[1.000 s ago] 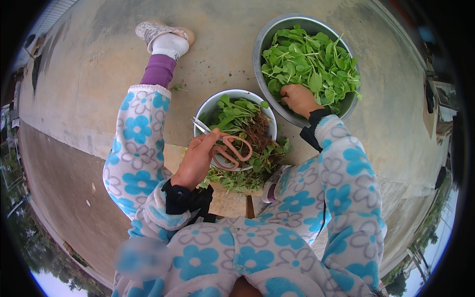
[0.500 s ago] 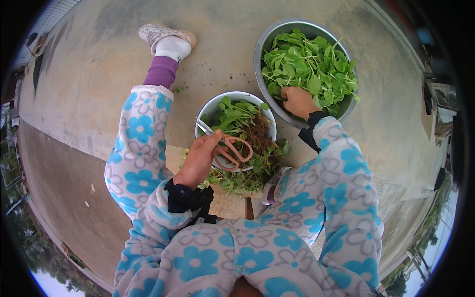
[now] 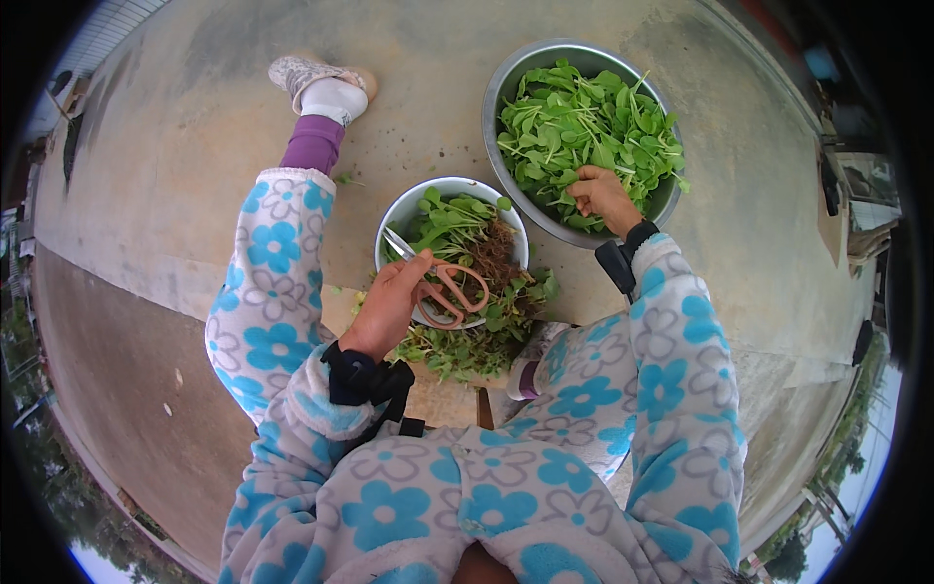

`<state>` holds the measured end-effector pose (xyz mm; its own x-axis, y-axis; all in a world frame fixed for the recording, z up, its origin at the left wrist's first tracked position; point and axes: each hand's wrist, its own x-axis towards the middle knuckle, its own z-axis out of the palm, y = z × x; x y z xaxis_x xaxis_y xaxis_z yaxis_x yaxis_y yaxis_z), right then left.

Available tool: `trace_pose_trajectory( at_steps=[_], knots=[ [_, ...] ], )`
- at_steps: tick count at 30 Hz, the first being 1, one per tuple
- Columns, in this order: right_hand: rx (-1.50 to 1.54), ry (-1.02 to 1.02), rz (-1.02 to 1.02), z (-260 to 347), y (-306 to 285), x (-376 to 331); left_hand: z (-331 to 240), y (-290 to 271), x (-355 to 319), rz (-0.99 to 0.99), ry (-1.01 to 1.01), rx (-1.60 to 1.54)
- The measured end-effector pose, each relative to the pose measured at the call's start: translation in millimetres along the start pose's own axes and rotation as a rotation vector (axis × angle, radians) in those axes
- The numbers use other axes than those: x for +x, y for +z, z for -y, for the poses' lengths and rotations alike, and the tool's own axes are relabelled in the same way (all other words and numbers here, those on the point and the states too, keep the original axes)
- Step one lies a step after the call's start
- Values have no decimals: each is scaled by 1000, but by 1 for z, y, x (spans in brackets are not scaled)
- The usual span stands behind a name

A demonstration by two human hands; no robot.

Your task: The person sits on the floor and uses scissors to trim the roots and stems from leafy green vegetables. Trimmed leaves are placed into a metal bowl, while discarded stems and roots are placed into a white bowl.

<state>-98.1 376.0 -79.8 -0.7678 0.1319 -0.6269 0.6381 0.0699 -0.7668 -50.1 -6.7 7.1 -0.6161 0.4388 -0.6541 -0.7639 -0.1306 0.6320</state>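
My left hand (image 3: 387, 304) is closed on a pair of scissors (image 3: 454, 294) with pinkish handles. It grips them near the pivot, with the metal blades pointing up and left over a white bowl (image 3: 526, 232). Inside this bowl lie leafy greens with brown roots (image 3: 496, 251). My right hand (image 3: 605, 198) is at the near side of a large metal basin (image 3: 493, 107), its fingers curled against loose green leaves (image 3: 593, 122) that fill it. What those fingers hold, if anything, is hidden.
A heap of trimmed roots and leaves (image 3: 457, 352) lies just on the near side of the bowl. My outstretched leg ends in a patterned shoe (image 3: 297, 80) at the far left. Concrete floor (image 3: 418, 58) surrounds the containers, with small debris on it.
My right hand has risen slightly out of the leaves, its fingers showing more. The left hand still holds the scissors over the bowl. The whole view has shifted a little.
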Motion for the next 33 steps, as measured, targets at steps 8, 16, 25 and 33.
trace_pose_trajectory(
  at_steps=[8, 16, 25, 33],
  knots=[
    [82, 66, -35, 0, 10, 5, 9, -8, 10, -40, -1, 41],
    [102, 128, -108, -4, 17, 15, 5, -6, 8, -16, -32, 23],
    [123, 151, -78, 1, 18, 11, 2, -5, 6, 11, -20, 19],
    [248, 131, 10, 8, -18, -19, 3, -2, 4, 4, -10, 11]
  ],
)
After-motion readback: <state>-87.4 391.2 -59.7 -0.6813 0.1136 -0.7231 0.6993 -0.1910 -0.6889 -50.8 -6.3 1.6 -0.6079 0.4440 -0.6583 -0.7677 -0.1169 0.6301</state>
